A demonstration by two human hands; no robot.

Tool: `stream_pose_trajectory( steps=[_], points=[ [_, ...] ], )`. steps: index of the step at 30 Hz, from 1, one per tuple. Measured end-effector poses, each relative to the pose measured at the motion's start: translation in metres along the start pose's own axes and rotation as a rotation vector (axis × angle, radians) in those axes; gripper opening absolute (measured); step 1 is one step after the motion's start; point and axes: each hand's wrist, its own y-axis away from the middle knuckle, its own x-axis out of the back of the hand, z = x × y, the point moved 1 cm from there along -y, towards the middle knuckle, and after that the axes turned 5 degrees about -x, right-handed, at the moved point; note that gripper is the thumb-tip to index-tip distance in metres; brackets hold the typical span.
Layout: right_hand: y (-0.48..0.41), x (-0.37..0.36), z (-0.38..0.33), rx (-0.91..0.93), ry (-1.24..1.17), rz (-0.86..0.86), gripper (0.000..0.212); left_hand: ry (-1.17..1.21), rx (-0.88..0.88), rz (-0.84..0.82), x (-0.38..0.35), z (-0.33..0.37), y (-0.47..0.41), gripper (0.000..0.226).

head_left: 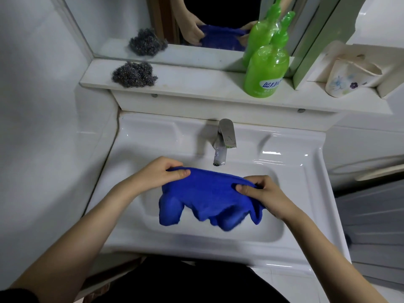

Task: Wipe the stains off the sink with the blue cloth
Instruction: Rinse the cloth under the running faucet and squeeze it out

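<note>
A blue cloth hangs spread out above the basin of the white sink. My left hand pinches its upper left edge between thumb and fingers. The upper right edge is pinched by my right hand. The cloth's lower edge droops in folds toward the basin floor. No stains are plainly visible on the sink from here.
A steel faucet stands at the back of the sink, just beyond the cloth. On the shelf above are a steel-wool scourer, a green bottle and a flowered cup. A mirror backs the shelf.
</note>
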Motion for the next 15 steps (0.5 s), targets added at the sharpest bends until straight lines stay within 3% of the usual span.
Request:
stream_pose_trajectory(
  steps=[3, 6, 10, 15],
  points=[
    [0.006, -0.005, -0.010, 0.027, -0.256, 0.025, 0.040, 0.145, -0.027, 0.106, 0.006, 0.009, 0.003, 0.059],
    [0.012, -0.023, -0.007, -0.014, -0.443, 0.058, 0.032, 0.248, 0.078, 0.196, -0.008, 0.001, 0.004, 0.044],
    [0.018, -0.060, 0.010, -0.076, -0.400, 0.176, 0.045, 0.211, 0.306, 0.173, -0.041, -0.034, 0.014, 0.052],
    [0.044, -0.099, 0.014, -0.057, -0.323, 0.361, 0.033, 0.142, 0.203, 0.144, -0.056, -0.046, 0.042, 0.027]
  ],
)
